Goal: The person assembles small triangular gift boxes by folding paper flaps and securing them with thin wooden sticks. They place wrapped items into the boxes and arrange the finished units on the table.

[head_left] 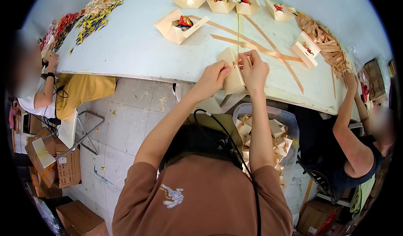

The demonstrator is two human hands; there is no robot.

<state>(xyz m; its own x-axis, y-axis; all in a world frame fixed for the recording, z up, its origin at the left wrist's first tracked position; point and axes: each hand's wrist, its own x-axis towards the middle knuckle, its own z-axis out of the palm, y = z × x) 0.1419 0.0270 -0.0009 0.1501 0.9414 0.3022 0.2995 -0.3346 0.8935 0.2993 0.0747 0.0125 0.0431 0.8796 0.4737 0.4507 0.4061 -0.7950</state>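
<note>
A small cream gift box (234,83) stands at the table's near edge, between my hands. A short piece of peach ribbon is at its top, mostly hidden by my fingers. My left hand (213,77) is closed at the box's left side, pinching the ribbon. On the other side my right hand (255,71) has its fingers bent and pressed together on the ribbon. Just beyond lie several loose peach ribbon strips (260,48), crossing each other. An open cream box (170,26) with red, gold and dark wrapped pieces inside sits farther left.
Several open filled boxes (221,5) line the table's far side; another box (305,49) stands right. A ribbon heap (321,34) and piles of colourful wrapped pieces (94,20) flank them. Below is a clear plastic bin (294,129) of boxes. Co-workers sit left and right.
</note>
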